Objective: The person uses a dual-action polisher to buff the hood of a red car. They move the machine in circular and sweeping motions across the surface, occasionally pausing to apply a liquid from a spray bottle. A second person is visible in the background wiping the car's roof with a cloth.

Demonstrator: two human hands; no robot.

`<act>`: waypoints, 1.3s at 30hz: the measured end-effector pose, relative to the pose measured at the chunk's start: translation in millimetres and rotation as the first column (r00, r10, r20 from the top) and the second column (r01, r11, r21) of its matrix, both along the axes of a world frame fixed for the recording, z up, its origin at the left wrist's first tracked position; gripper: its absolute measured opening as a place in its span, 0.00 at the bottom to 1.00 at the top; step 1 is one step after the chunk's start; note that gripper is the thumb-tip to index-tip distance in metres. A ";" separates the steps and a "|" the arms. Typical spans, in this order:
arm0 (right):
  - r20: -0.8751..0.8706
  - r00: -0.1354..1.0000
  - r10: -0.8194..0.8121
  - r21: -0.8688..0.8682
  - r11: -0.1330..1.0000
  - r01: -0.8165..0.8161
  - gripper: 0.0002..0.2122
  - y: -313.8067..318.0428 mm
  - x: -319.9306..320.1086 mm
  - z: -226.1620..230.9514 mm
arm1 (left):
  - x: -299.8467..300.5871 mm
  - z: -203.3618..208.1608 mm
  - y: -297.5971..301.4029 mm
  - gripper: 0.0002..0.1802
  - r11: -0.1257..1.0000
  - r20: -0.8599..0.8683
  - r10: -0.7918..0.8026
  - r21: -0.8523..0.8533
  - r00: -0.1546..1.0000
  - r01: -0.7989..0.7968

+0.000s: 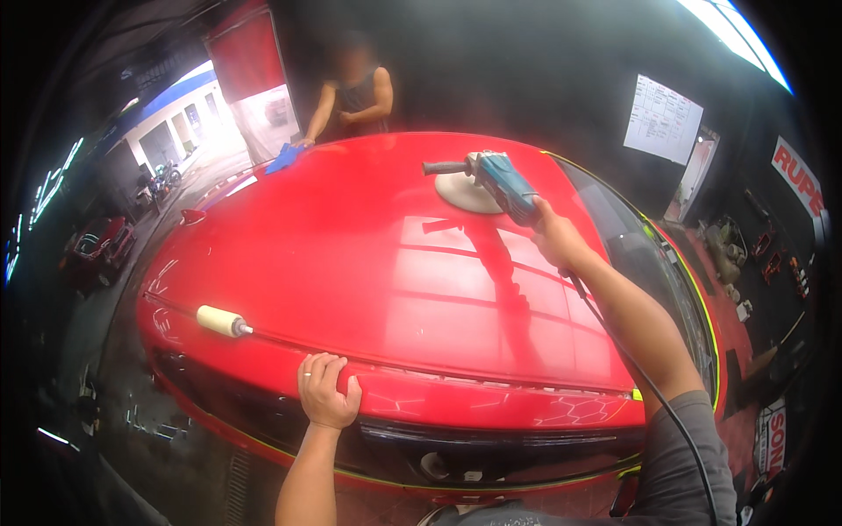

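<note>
Here the right hand grips a blue polisher on the glossy red hood.

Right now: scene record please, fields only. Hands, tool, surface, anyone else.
surface: red car hood, glossy
right hand: grips a blue corded polisher; its pad lies flat on the hood
left hand: palm down on the hood's front edge, holds nothing
loose item: cream bottle lying on its side on the hood
other person: at the far side, hand on a blue cloth on the car
</note>
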State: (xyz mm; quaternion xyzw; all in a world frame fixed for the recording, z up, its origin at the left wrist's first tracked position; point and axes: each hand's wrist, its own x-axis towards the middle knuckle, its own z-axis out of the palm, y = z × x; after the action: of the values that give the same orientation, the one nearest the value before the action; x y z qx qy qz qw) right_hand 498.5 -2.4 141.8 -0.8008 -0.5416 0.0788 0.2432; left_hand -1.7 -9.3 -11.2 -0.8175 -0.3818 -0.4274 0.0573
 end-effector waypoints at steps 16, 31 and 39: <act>0.032 0.988 0.151 -0.122 0.982 -0.146 0.46 66.6 -62.9 14.4 | -3.9 -3.3 0.9 0.19 1.000 0.000 0.002 -0.004 1.000 -0.002; 0.001 0.991 -0.136 -0.098 0.986 0.136 0.50 -72.3 74.5 -22.6 | -3.9 -2.0 -2.7 0.17 1.000 0.014 0.014 0.012 1.000 -0.014; 0.087 0.968 -0.234 -0.113 0.963 0.243 0.51 -118.8 133.4 -48.8 | -3.0 3.1 -4.6 0.17 1.000 -0.012 0.022 -0.006 1.000 -0.022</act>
State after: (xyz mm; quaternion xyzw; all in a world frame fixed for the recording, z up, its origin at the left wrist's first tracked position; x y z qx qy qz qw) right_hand 631.9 -121.3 93.0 -0.8760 -0.4438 0.0529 0.1813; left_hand -4.7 -13.9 -8.1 -0.8159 -0.3918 -0.4208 0.0616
